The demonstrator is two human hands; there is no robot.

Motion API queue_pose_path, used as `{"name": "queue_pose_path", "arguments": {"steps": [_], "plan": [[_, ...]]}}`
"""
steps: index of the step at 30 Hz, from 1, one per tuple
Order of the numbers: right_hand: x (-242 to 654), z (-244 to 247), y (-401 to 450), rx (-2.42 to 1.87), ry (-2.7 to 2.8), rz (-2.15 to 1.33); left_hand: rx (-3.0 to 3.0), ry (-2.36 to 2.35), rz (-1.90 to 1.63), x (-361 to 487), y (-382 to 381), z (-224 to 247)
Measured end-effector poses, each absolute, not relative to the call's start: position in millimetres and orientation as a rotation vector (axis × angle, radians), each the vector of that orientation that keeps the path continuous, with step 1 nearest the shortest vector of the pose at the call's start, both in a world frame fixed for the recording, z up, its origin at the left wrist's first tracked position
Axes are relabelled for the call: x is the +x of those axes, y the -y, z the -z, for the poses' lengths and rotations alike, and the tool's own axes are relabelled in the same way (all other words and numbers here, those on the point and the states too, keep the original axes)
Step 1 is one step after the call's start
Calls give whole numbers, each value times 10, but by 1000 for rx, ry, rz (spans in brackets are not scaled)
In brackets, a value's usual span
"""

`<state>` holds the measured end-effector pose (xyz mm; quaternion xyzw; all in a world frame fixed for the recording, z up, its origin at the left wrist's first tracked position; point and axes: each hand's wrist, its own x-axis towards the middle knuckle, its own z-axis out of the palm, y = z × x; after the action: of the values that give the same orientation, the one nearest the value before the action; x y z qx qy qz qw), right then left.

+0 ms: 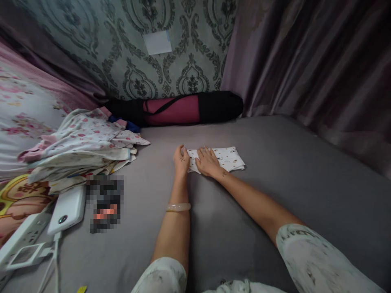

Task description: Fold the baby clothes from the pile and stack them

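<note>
A white cloth [230, 158] with a small scattered print lies folded into a flat, roughly rectangular bundle on the grey bed sheet. My right hand [208, 161] rests palm down on its left half, fingers stretched out. At the cloth's left end is my left hand [181, 159], turned on its side with fingers curled against the edge; its fingertips are partly hidden. A pale bangle [179, 207] circles my left forearm. Whether the cloth is a garment cannot be made out.
Rumpled printed clothes [88, 134] are piled at the left. Nearer are a white power bank [67, 211] with a cable, a power strip [29, 232] and a blurred-out object [105, 203]. A black and maroon long bag [174, 110] lies along the wall. Curtains [290, 61] hang at right.
</note>
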<state>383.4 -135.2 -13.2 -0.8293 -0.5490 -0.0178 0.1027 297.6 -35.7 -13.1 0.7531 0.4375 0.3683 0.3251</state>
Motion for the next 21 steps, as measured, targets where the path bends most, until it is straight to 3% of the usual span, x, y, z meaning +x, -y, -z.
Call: {"name": "queue_pose_path", "arguments": {"steps": [21], "plan": [[3538,-15,1173,-2324,1749,-126,1824,-1179,-1044,2948,356,43]]}}
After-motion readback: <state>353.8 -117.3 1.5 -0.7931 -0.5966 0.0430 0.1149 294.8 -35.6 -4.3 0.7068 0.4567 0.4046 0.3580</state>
